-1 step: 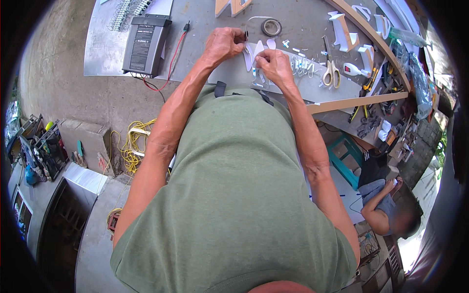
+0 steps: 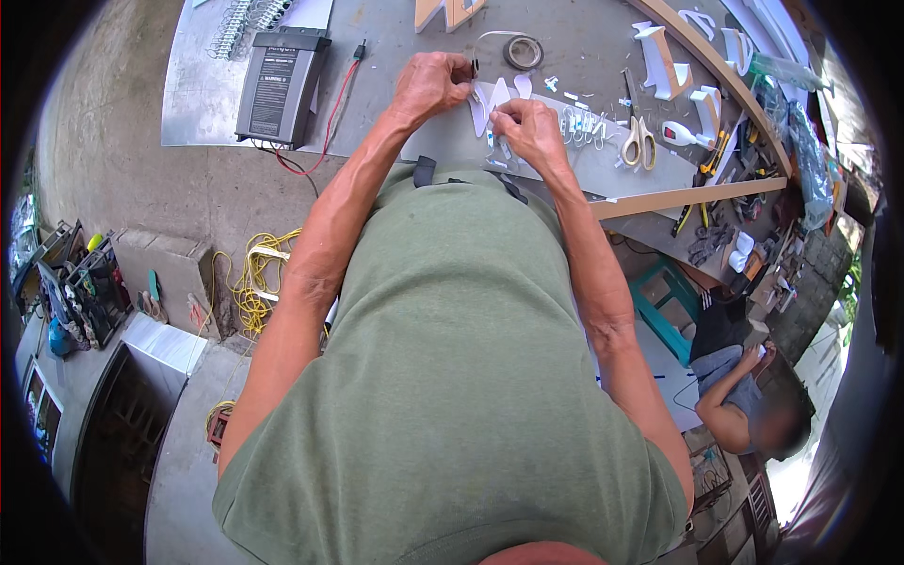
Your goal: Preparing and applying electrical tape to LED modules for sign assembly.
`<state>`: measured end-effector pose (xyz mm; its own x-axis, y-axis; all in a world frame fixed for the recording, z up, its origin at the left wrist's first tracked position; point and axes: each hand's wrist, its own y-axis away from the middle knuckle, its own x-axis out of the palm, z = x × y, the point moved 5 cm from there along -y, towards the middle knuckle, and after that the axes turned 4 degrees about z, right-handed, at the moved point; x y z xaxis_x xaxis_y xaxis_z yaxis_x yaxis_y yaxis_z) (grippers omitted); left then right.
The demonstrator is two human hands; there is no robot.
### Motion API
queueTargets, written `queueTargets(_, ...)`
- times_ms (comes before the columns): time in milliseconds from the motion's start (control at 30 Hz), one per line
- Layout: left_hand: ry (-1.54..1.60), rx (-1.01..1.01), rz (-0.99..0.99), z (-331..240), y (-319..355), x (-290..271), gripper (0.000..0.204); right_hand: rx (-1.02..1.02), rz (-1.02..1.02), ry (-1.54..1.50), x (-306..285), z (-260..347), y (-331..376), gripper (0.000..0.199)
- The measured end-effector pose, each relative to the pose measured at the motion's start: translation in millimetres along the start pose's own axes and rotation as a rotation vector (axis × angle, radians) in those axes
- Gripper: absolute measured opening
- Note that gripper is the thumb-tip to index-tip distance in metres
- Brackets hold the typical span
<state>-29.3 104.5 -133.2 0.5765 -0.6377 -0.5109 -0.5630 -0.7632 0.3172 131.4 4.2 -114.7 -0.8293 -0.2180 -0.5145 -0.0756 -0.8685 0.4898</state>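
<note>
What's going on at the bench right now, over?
Left hand and right hand both pinch a small white cut-out piece over the grey bench. Scissors lie just right; nothing blocks the hands.

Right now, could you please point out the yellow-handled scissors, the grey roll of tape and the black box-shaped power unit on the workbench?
yellow-handled scissors [image 2: 638, 141]: head view, on the handles.
grey roll of tape [image 2: 522, 53]: head view, on its ring.
black box-shaped power unit [image 2: 281, 87]: head view, middle of its top face.

both arms reach forward, left hand [image 2: 431, 85] and right hand [image 2: 527, 127] close together, fingers pinched.
</note>
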Motion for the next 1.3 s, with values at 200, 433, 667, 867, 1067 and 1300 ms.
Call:
queueTargets(200, -0.014, -0.005, 0.019, -2, -1, 0, 0.029, -0.018, 0.036, 0.049, 12, -8, 17, 0.027)
queueTargets(433, 0.026, 0.035, 0.018, 4, 2, 0, 0.026, -0.061, 0.029, 0.056, 4, 1, 13, 0.029)
queueTargets(667, 0.301, 0.069, 0.067, 6, 9, -3, 0.019, -0.277, -0.138, 0.018, 0, 21, 0, 0.029)
queueTargets(867, 0.631, 0.024, 0.161, -4, 26, 0, 0.018, -0.226, -0.057, -0.139, -1, 26, 2, 0.022)
queueTargets(1067, 0.828, 0.007, 0.115, -10, 35, 3, 0.026, -0.304, -0.161, -0.06, -9, 36, 16, 0.019)
queueTargets(1300, 0.696, 0.015, 0.115, -14, 38, 7, 0.027, -0.292, -0.1, -0.109, -13, 35, 12, 0.024)
